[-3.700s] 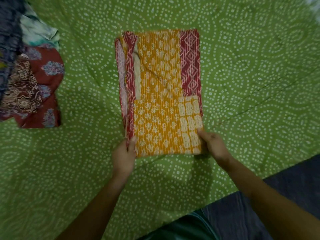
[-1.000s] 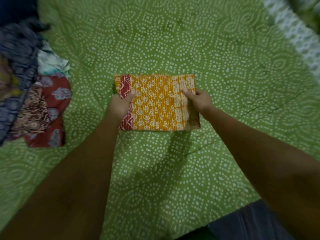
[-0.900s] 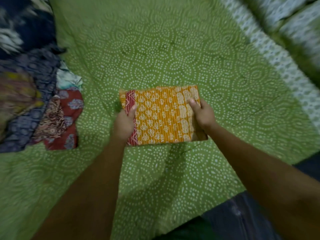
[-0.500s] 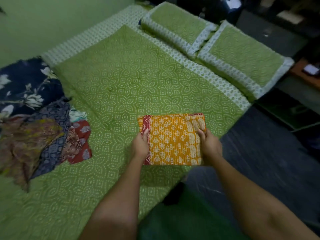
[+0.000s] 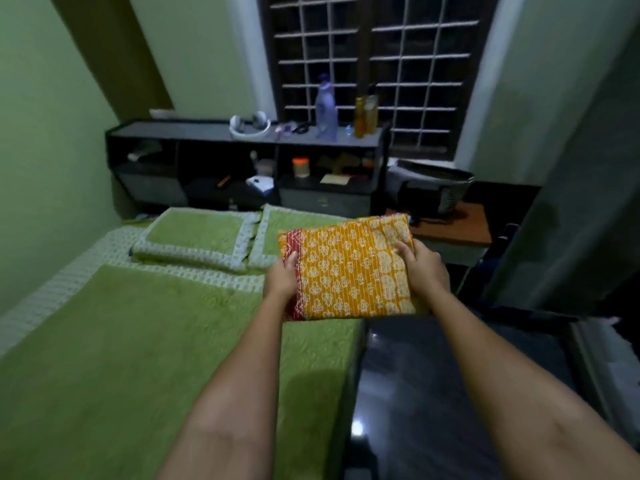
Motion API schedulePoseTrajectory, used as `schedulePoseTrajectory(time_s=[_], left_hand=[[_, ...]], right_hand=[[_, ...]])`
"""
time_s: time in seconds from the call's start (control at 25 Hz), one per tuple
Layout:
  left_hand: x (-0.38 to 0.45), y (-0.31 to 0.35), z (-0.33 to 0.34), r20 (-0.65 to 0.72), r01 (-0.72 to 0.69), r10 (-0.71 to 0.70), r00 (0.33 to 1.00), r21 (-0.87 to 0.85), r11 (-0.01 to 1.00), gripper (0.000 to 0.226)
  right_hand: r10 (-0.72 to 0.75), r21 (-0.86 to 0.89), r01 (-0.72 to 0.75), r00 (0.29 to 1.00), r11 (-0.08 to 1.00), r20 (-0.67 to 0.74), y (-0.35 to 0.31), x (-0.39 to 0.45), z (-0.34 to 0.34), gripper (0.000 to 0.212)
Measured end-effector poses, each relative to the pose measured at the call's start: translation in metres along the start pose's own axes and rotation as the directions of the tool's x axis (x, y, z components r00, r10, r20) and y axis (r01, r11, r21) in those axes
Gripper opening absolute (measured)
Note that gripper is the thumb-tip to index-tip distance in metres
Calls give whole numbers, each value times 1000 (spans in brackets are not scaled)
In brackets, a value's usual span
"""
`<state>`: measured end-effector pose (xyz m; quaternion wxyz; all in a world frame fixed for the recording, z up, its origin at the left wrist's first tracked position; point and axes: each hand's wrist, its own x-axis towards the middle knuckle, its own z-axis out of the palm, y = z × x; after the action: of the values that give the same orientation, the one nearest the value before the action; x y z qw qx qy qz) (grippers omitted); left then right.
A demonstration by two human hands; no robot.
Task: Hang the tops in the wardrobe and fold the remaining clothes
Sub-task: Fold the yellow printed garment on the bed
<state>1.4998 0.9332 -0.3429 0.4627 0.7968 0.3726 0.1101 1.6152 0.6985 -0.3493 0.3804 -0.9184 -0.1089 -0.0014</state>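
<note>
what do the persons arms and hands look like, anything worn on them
Both forearms are bare up to the frame's lower edge, with no sleeves in view. The left hand and right hand show no gloves, and no watch, bangle or ring can be made out on either.

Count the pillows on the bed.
2. One pillow lies at the head of the bed, nearer the left wall; the second lies right beside it, partly hidden behind the folded cloth.
</note>
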Motion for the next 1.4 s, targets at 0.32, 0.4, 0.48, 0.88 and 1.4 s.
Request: schedulePoseTrajectory(time_s=[0.32,0.4,0.48,0.88,1.4], left_hand=[[54,190,225,181,-177,189,965,-81,981,46],[68,235,277,207,-280,293,933,-91,956,43],[80,276,331,260,-367,380,888,-98,925,40],[50,483,595,655,-631,654,379,-335,700,41],[-71,650,820,658,-783,727,197,-340,520,41]], right_hand=[[210,-26,-224,943,974,-258,132,116,-169,38],[264,-4,-282,900,959,-346,161,141,-202,37],[329,17,-355,846,935,-420,195,165,-227,39],[575,208,-729,297,652,-762,322,198,-373,47],[502,339,-746,-8,573,-865,454,229,-533,44]])
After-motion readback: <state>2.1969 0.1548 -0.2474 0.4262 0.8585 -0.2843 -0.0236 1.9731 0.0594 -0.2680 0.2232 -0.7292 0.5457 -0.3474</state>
